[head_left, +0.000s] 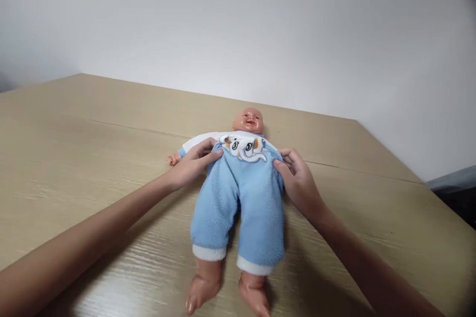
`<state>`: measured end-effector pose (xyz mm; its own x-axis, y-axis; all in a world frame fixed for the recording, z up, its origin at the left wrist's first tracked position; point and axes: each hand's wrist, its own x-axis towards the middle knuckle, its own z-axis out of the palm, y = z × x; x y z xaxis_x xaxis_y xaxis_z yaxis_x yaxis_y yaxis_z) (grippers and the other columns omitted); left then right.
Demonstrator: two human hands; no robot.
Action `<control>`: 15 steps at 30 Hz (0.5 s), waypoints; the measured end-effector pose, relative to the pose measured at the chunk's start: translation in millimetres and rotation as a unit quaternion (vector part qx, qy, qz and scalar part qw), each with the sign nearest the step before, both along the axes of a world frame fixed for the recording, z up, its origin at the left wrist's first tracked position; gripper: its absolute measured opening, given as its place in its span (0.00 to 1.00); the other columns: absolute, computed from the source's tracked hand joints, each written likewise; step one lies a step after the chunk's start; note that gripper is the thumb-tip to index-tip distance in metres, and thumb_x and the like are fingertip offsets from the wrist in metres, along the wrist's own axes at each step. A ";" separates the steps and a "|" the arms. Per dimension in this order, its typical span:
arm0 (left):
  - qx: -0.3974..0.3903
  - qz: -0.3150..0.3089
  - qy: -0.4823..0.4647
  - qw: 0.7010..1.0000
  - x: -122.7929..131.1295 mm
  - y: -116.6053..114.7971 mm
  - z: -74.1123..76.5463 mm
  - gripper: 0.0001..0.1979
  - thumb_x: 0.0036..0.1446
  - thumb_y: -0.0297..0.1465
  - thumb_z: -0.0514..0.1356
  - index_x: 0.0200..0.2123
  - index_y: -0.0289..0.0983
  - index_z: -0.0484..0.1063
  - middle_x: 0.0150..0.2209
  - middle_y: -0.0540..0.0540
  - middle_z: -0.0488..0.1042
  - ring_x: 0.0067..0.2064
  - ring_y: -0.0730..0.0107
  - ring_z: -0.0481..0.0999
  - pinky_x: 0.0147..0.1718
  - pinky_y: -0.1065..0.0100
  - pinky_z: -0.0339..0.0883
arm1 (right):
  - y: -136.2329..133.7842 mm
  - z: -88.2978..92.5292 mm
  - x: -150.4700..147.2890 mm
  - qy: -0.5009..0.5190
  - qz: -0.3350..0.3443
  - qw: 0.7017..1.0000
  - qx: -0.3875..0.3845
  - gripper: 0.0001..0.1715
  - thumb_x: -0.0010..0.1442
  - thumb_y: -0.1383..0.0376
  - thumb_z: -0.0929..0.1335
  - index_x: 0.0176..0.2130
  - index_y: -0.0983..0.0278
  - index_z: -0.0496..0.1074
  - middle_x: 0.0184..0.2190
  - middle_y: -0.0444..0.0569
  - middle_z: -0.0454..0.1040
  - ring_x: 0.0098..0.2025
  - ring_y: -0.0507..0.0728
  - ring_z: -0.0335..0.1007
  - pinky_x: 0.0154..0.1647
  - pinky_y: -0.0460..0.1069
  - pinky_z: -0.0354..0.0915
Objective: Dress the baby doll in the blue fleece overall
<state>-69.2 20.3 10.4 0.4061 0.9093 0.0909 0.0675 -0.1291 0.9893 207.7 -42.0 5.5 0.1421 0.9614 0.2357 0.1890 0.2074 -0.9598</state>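
A baby doll (250, 120) lies face up on the table, head away from me and bare feet toward me. It wears light-blue fleece trousers (260, 213) with white cuffs and a white top (203, 139) with a blue cuff. An elephant face is stitched at the chest. My left hand (195, 161) pinches the blue cloth at the waist on the left side. On the right side, my right hand (297, 176) grips the same garment between thumb and fingers. The doll's arm on the right is hidden behind my right hand.
The wooden table (122, 158) has a seam running across it behind my hands. A pale wall (223, 29) rises beyond its far edge. Something dark (459, 193) stands past the table's right edge.
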 end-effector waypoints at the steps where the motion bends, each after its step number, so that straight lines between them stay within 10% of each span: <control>1: -0.013 0.006 -0.001 1.000 2.8 3.5 -3.4 0.18 0.65 0.49 0.68 0.41 0.39 0.75 0.40 0.49 0.74 0.46 0.62 0.71 0.49 0.64 0.66 | 7.7 -3.1 1.7 0.019 -0.012 1.000 -0.007 0.14 0.62 0.52 0.76 0.39 0.56 0.73 0.33 0.43 0.75 0.36 0.57 0.69 0.39 0.50 0.64; 7: -0.131 -0.020 -0.094 0.987 1.9 10.1 -35.5 0.24 0.62 0.50 0.72 0.47 0.36 0.79 0.46 0.44 0.81 0.50 0.59 0.77 0.52 0.62 0.68 | 13.8 -37.0 17.3 0.063 0.010 0.991 -0.119 0.25 0.54 0.43 0.80 0.36 0.59 0.78 0.33 0.44 0.81 0.42 0.62 0.77 0.48 0.54 0.71; 15: -0.250 -0.037 -0.201 0.946 7.9 7.5 -27.1 0.22 0.62 0.47 0.74 0.49 0.36 0.83 0.49 0.39 0.86 0.50 0.54 0.83 0.59 0.56 0.73 | -10.7 -32.6 0.7 0.339 -0.002 0.908 -0.248 0.27 0.54 0.43 0.81 0.47 0.54 0.83 0.39 0.48 0.88 0.53 0.69 0.85 0.54 0.62 0.81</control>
<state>-61.3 27.9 -16.7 0.4941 0.8499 -0.1830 -0.3178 0.3725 0.8719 208.4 -52.7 -27.1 0.0960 0.9246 -0.3686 -0.4799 -0.2814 -0.8310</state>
